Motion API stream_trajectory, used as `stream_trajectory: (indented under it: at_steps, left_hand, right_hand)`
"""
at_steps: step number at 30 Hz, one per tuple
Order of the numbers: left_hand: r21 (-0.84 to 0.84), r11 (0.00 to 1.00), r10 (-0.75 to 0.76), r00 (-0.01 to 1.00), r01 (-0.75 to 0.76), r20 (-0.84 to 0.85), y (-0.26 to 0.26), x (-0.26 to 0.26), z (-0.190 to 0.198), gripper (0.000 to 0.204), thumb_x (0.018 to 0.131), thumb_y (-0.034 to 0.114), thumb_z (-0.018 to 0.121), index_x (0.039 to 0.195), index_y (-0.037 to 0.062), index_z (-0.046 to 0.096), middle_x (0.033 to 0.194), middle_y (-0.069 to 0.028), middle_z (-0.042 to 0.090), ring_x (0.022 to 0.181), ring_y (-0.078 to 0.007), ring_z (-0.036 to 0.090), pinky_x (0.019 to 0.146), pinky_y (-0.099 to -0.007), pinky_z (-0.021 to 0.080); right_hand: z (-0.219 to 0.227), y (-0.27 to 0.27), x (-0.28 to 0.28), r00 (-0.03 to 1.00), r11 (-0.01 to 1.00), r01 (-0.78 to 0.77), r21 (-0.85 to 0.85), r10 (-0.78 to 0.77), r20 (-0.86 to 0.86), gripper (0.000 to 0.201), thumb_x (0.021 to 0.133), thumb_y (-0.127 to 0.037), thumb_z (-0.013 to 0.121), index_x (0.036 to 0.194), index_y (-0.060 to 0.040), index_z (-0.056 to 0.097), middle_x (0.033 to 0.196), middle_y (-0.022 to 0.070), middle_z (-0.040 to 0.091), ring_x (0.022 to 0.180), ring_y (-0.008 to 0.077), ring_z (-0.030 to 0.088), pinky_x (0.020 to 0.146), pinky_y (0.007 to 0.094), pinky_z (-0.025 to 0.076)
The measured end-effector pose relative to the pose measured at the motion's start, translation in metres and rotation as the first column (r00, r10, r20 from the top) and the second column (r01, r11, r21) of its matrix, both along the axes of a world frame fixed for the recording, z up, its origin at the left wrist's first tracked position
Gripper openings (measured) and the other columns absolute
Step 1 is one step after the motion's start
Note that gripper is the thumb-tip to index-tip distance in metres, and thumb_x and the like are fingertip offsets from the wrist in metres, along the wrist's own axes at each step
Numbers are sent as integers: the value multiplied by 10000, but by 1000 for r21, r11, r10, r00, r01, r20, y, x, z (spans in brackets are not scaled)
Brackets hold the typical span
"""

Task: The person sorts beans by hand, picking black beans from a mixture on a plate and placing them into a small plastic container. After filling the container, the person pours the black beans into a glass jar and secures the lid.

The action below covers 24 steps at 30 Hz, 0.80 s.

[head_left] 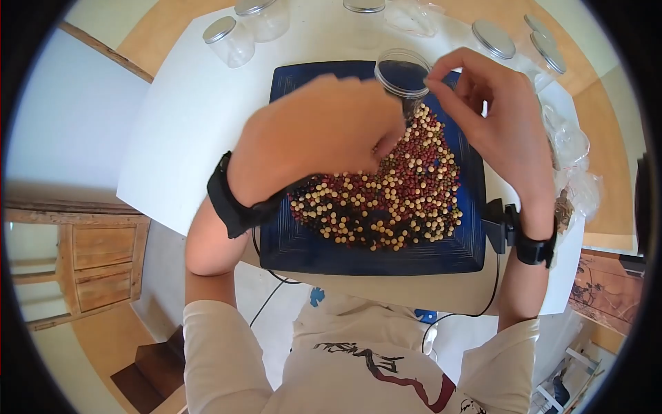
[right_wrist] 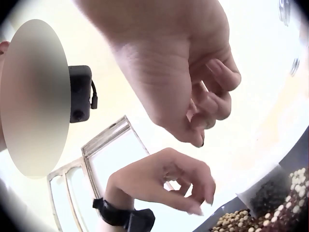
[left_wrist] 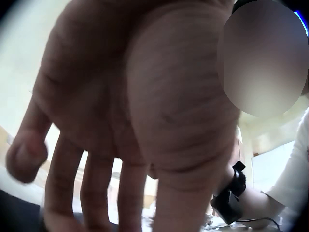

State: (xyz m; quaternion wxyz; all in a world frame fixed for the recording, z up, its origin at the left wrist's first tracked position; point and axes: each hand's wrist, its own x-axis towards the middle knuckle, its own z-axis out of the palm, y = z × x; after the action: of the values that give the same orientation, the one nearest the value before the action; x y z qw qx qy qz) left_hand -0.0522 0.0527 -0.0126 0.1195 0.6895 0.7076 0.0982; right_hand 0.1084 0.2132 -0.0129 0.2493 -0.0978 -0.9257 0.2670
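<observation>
Mixed cream, dark red, green and black beans (head_left: 407, 179) are heaped on a square dark-blue tray (head_left: 276, 248). A clear jar (head_left: 403, 54) stands at the tray's far edge; in the right wrist view the jar (right_wrist: 271, 193) has black beans inside. My left hand (head_left: 317, 131) hovers over the tray's left part, fingers loosely bent and nothing visible in them, hiding some beans. The right hand (head_left: 493, 114) is beside the jar's rim, thumb and index fingertips together, other fingers curled. A tiny dark spot shows at those tips (right_wrist: 200, 140); whether it is a bean I cannot tell.
Lidded clear jars (head_left: 233, 45) stand at the white table's (head_left: 165, 138) back left, and more jars (head_left: 493, 40) at the back right. Crumpled clear plastic bags (head_left: 579, 190) lie on the right. A black cable (head_left: 498, 290) hangs near the front edge.
</observation>
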Motion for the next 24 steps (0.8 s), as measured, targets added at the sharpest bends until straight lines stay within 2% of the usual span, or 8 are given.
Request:
stream_trajectory:
  at_steps: [2,5,9,11,15,17,22,24]
  left_hand:
    - [-282,954,-64,988,101,138,2,5,-3,120,801,110,812,911,102,765,822,-47,721,814,-269,708,726,-388,553]
    - [-238,951,-144,961,200,234,0,14,-12,100,784,99,816,865,123,762,831,-31,700,872,-257,698,786,-382,550]
    - [-347,932,-92,995,101,42,2,28,-27,106,733,99,826,761,155,740,827,-14,691,891,-256,692,808,-403,518]
    - [-294,951,-98,995,97,13,0,29,-34,106,730,99,823,754,157,738,820,-15,694,888,-260,694,800,-401,514]
    - [-178,981,-84,996,78,-24,-4,29,-44,101,722,91,814,738,151,734,806,-20,704,864,-269,705,761,-397,520]
    - [-161,982,-109,993,102,-36,-3,26,-47,101,715,93,815,734,148,733,797,-24,702,841,-278,707,736,-395,523]
    - [-143,984,-96,992,107,87,0,23,-40,99,704,102,817,721,142,729,758,-41,693,763,-300,705,678,-398,535]
    - [-275,947,-126,979,166,159,3,23,-30,142,773,90,772,913,70,762,917,-171,736,841,-400,738,727,-463,594]
  right_hand:
    - [-9,2,-7,992,996,86,17,-84,-89,82,969,-113,782,1032,-69,751,612,-47,457,569,22,393,527,267,261]
    - [-18,4,-14,984,993,102,50,-94,-152,109,965,-138,799,1037,-71,753,610,-47,452,567,24,387,526,267,258]
    - [-14,2,-13,979,994,107,35,-99,-180,194,916,-216,836,1005,-69,746,572,59,533,491,170,473,509,345,356]
    - [-2,1,-5,997,998,38,-43,-40,-64,94,955,-147,813,1018,-91,771,611,-52,439,568,30,383,529,252,281]
    - [13,6,10,997,998,-44,-55,47,54,93,936,-143,829,999,-97,778,614,-55,490,567,21,417,532,236,295]
    - [20,4,18,938,950,-218,-225,268,219,121,913,-138,843,999,-86,776,628,-31,575,574,17,487,535,221,328]
    - [20,1,18,811,915,-319,-247,398,429,145,899,-144,839,1017,-75,790,680,33,687,587,107,617,559,253,441]
    - [16,1,18,776,899,-362,-245,436,456,146,900,-143,833,1024,-75,798,696,55,710,593,148,652,575,271,482]
